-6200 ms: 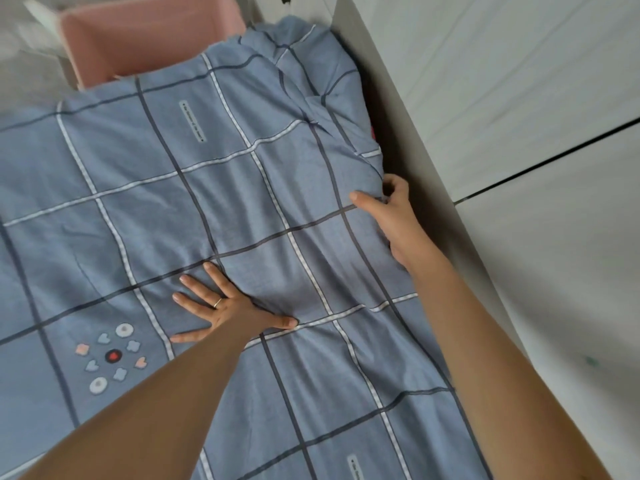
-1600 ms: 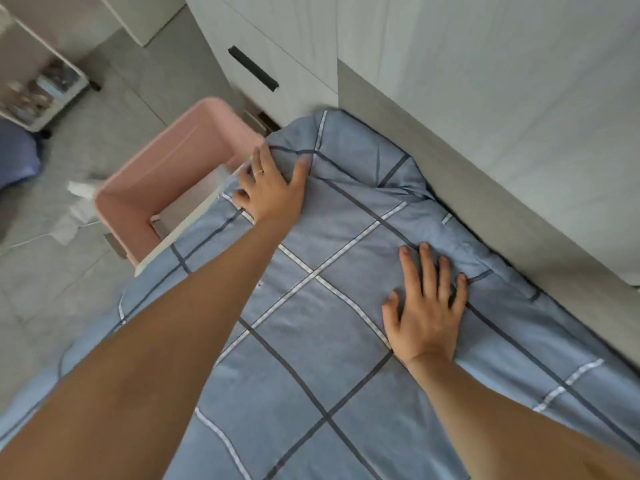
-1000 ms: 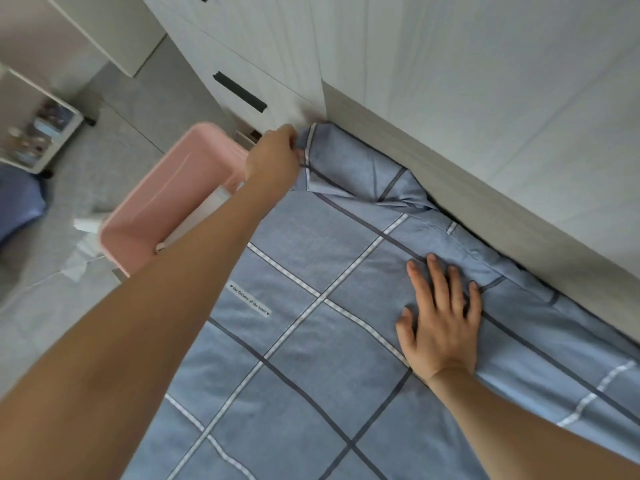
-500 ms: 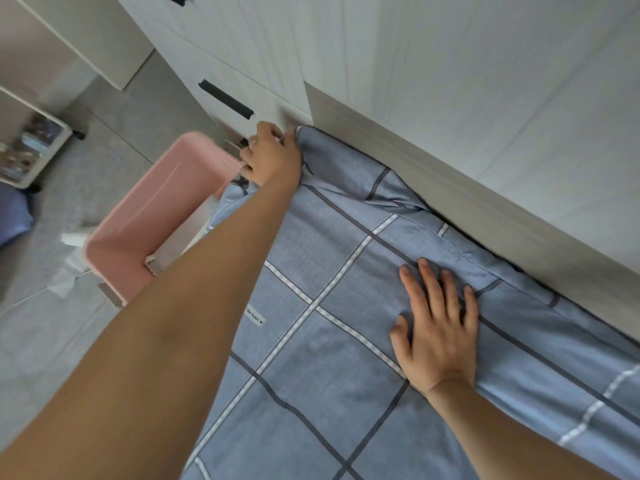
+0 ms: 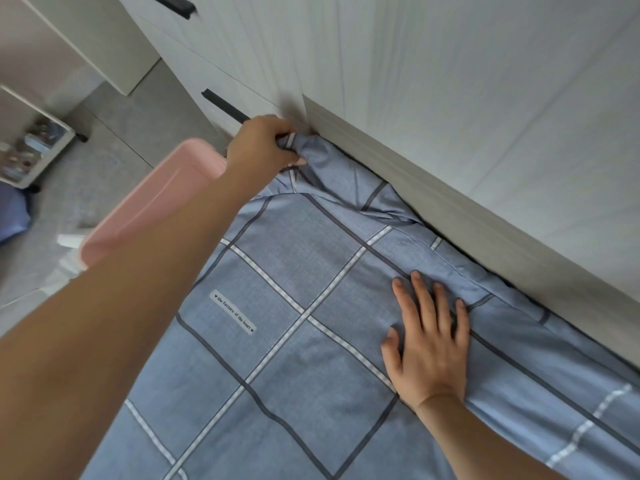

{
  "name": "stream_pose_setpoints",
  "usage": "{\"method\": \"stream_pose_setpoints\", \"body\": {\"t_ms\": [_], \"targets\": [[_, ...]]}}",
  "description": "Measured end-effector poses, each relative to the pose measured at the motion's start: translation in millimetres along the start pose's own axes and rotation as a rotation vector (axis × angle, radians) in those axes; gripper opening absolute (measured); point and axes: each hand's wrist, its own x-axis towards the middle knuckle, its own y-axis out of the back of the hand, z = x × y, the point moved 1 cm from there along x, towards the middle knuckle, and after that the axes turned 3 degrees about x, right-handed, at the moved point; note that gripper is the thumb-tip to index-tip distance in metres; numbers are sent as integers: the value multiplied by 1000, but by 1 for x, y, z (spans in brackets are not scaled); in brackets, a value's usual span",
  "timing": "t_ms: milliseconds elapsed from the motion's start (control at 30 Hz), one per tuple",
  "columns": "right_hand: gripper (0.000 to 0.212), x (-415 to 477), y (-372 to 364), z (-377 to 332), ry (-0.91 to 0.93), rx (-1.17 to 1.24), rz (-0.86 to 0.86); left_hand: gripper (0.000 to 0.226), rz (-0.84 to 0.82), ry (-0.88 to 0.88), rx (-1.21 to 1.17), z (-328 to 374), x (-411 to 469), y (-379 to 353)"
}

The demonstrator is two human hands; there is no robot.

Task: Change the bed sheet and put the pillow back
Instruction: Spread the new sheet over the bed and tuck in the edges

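Observation:
A blue bed sheet (image 5: 298, 341) with a grid of dark and white lines covers the bed across the lower part of the view. My left hand (image 5: 261, 145) grips the sheet's far corner, bunched up where the bed meets the wardrobe. Fingers straight, my right hand (image 5: 427, 341) presses flat on the sheet near the wall-side edge. Folds of sheet lie along that edge between my two hands. No pillow is in view.
A white wardrobe (image 5: 450, 98) with dark handles runs along the bed's right side. A pink bin (image 5: 149, 209) stands on the grey floor beside the bed's far corner. A small white shelf unit (image 5: 34, 143) and a blue bundle (image 5: 12, 216) are at far left.
My left hand moved from lying flat near the corner to gripping the bunched corner of the sheet. My right hand stayed pressed flat on the sheet.

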Motion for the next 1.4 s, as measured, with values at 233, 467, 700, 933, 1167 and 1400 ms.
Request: {"method": "stream_pose_setpoints", "body": {"t_ms": [233,467,700,933,1167,1400], "targets": [[67,0,-1,-2,2,-4,14,14,214,249,-9,6,-9,-39],[66,0,1,-1,-5,-5,4,37,421,-250,70,13,-64,-47],[67,0,-1,0,-7,3,7,75,-75,-583,355,10,-72,-79],[68,0,-1,-1,-6,-10,0,82,-60,-456,437,29,-48,-68],[67,1,-1,-1,-2,-2,-2,76,-201,-582,466,36,-24,-49],[67,1,0,0,7,-3,-14,61,-216,-209,529,22,-6,-67]]}}
